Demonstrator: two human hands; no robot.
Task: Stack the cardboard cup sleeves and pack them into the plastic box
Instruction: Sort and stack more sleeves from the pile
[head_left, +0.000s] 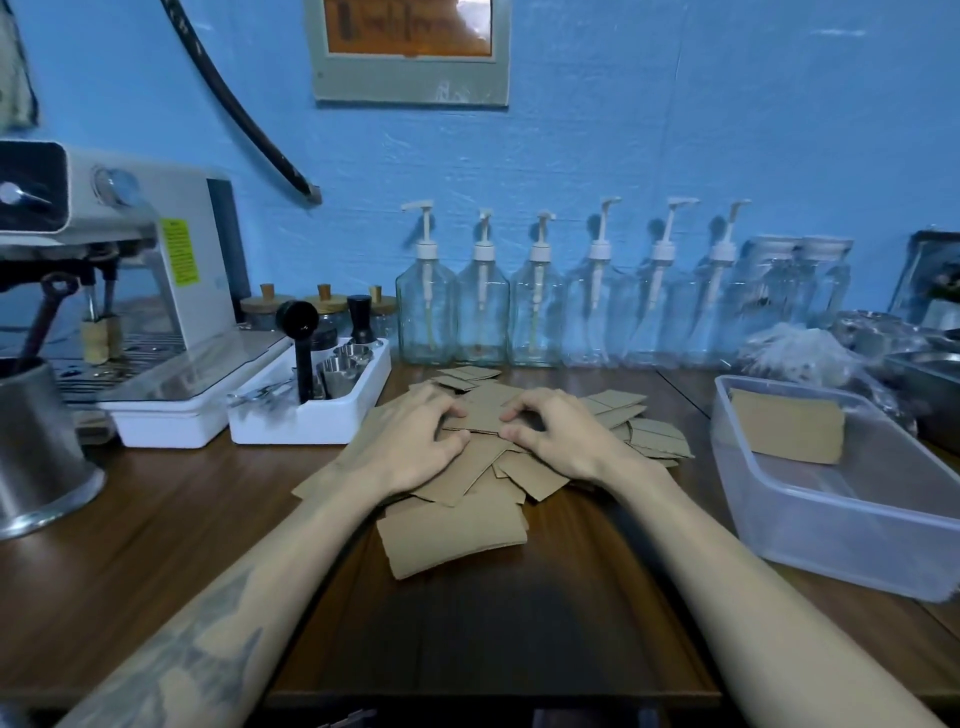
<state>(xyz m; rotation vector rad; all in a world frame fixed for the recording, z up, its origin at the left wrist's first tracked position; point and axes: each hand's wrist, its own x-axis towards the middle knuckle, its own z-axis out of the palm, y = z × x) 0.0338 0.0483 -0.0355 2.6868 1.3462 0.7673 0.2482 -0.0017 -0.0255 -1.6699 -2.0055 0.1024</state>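
Both hands are working atop the loose sleeves (467, 499). The left hand (421, 441) and right hand (553, 436) are pinching one sleeve (485, 413) between them, its long axis running hand to hand. The box (852, 525) is lying nearer the right hand, already holding a stack (787, 426).

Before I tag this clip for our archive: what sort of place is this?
Most likely a coffee bar's prep counter: an espresso machine, a row of pump bottles along the wall, and loose cardboard cup sleeves on the table.
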